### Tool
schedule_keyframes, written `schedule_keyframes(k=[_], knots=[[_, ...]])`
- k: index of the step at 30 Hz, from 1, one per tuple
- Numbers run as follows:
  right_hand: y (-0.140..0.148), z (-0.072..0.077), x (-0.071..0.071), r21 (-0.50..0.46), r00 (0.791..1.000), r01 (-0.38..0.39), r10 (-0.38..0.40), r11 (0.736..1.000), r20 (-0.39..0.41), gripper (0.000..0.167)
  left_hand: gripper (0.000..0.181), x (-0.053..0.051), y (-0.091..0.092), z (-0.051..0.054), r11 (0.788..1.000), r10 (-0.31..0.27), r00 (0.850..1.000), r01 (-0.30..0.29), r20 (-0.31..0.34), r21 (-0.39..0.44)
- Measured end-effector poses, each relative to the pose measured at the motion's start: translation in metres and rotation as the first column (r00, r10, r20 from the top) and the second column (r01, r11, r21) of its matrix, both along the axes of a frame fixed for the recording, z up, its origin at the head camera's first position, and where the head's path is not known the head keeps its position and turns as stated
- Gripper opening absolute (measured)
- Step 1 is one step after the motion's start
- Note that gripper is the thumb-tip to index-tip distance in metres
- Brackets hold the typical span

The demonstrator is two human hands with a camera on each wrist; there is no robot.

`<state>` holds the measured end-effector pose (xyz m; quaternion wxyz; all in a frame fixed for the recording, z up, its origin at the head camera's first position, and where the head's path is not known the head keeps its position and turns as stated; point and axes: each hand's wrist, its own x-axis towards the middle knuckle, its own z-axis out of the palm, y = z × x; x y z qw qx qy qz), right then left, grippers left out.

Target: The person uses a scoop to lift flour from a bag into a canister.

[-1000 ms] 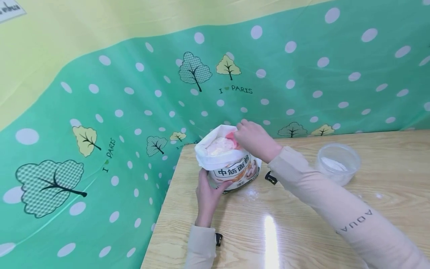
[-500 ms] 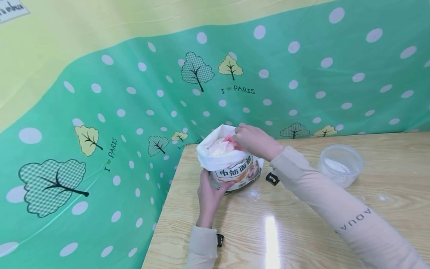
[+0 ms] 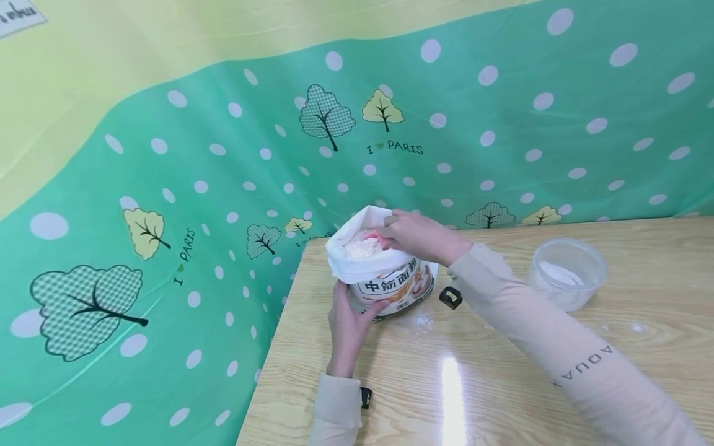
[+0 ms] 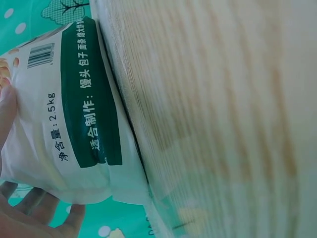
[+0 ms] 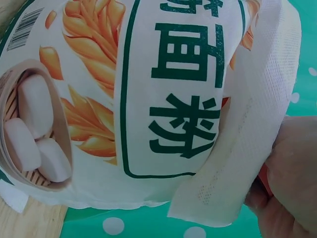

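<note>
A white flour bag point(image 3: 385, 286) stands on the table with its top rolled down, and white flour point(image 3: 362, 246) shows in the mouth. My left hand point(image 3: 347, 325) grips the bag low on its left side, the thumb across the front. In the left wrist view the fingers point(image 4: 42, 208) lie around the bag's side. At the bag's mouth, my right hand point(image 3: 419, 235) holds a red scoop point(image 3: 380, 239), mostly hidden by the hand and flour. The right wrist view has that hand point(image 5: 297, 173) beside the folded rim point(image 5: 237, 163), with a sliver of red in its grip.
To the right, a clear round plastic tub point(image 3: 568, 272) holds some white flour, partly behind the right forearm. A little spilled flour point(image 3: 422, 323) dusts the wooden table point(image 3: 413, 384) before the bag. A green dotted curtain point(image 3: 223, 155) hangs behind and at left.
My right hand has shifted slightly down and left at the bag's mouth, and the red scoop has sunk deeper into the flour. The left hand keeps its hold on the bag.
</note>
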<state>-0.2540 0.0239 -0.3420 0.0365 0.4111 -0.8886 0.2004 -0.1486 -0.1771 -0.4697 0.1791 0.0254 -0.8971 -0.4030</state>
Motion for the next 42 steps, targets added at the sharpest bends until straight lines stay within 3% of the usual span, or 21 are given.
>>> schedule_keyframes(k=[7,18,28,36,42], knots=[[0.003,-0.006,0.000,-0.080,0.997,-0.058,0.063,0.995,0.053,0.039,0.099,0.001,0.001,0.001,1.000,0.002,1.000,-0.002,0.012,0.002],[0.008,-0.010,0.004,-0.062,1.000,0.002,-0.003,0.998,-0.005,0.036,0.099,-0.001,0.002,0.004,1.000,-0.009,1.000,0.008,0.021,0.016],[0.016,-0.010,0.009,-0.127,1.000,0.021,-0.023,0.992,-0.011,0.030,0.100,-0.001,0.001,0.002,1.000,0.005,1.000,-0.005,0.022,0.020],[0.029,-0.012,0.012,-0.160,0.993,0.090,-0.077,0.983,0.085,0.032,0.099,-0.002,0.002,0.000,0.999,0.002,0.999,-0.003,0.034,0.037],[0.032,-0.014,0.015,-0.192,0.993,0.101,-0.087,0.976,0.082,0.024,0.097,0.000,0.001,0.001,0.999,0.017,0.999,-0.018,0.033,0.044]])
